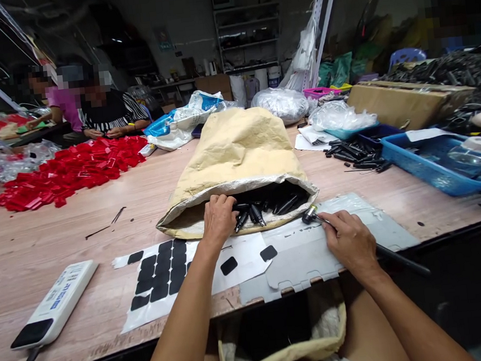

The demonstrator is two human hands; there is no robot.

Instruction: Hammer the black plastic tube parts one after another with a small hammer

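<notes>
My left hand (220,219) is at the mouth of a tan woven sack (241,146), its fingers curled beside the black pointed pieces (254,214) inside; its fingertips are partly hidden, and I cannot make out what they hold. My right hand (350,241) is closed round a small hammer (311,214) with a metal shaft and a black handle that runs out to the right behind the hand. The hammer head rests near the sack's right corner, above a grey sheet (298,254). Black rounded-square stickers (158,276) on a white backing lie left of my left forearm.
A white power strip (56,303) lies at the left. Red plastic pieces (73,168) are heaped beyond it, near two seated people. At the right are a blue tray (439,170) and loose black pieces (355,155). Another open sack (287,355) sits on my lap below the table edge.
</notes>
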